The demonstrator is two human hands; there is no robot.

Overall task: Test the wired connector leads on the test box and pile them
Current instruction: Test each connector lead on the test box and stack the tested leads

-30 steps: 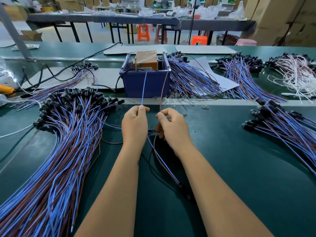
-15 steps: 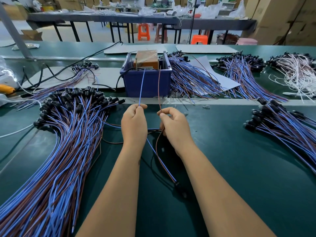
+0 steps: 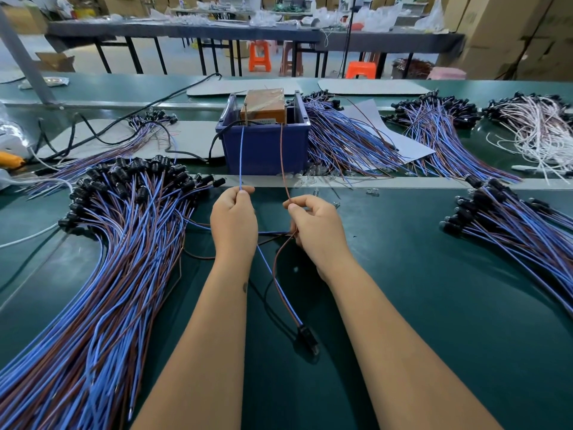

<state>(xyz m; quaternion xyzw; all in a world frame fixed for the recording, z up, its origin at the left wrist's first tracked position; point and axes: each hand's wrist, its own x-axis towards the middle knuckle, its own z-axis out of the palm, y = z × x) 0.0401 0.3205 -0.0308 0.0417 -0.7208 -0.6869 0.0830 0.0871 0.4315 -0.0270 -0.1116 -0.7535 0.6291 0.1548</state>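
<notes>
Pinching the blue wire [image 3: 241, 156] in our left hand [image 3: 234, 221] and brown wire [image 3: 282, 159] in our right hand [image 3: 314, 226], we touch both to the test box [image 3: 263, 107]; many leads [image 3: 511, 225] at the worktop's right edge look untested.

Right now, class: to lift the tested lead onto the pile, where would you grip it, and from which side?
Probably from above, gripping the wires just above the black connector; it lies flat and unobstructed between the forearms, wires running up toward both hands.

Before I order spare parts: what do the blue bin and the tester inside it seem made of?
The dark blue rectangular bin looks like moulded plastic: matte, uniform colour, thick rim. The orange-brown box tester seems wrapped in glossy clear film, judging by its sheen; the casing beneath cannot be told.
</notes>
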